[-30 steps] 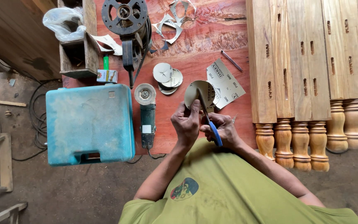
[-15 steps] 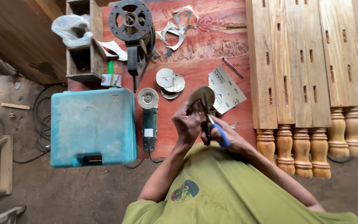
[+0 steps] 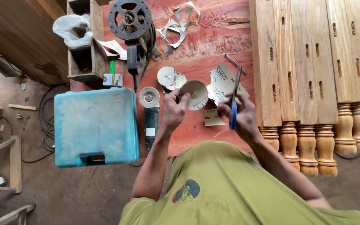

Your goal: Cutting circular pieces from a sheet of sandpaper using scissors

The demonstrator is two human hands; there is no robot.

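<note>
One sandpaper disc [image 3: 195, 94] in left hand [image 3: 172, 111], one scissors [image 3: 234, 102] in right hand [image 3: 241, 114] — five turned legs [image 3: 313, 141] right, red worktop [image 3: 213, 41], dirt floor [image 3: 63, 191].

A woodworking workshop: turned wooden legs [image 3: 313, 141] with cut mortises lie along the counter's [image 3: 213, 37] right edge. An angle grinder [image 3: 148, 112], a teal tool case [image 3: 94, 125] and cables over the dirt floor [image 3: 63, 191] show it too

A round pale sandpaper disc [image 3: 195, 94] sits just above the frame's centre, pinched at its left edge, tilted face-up over the red board. To its right, blue-handled scissors [image 3: 234, 98] stand nearly upright, blades pointing toward the top of the frame, apart from the disc.
</note>
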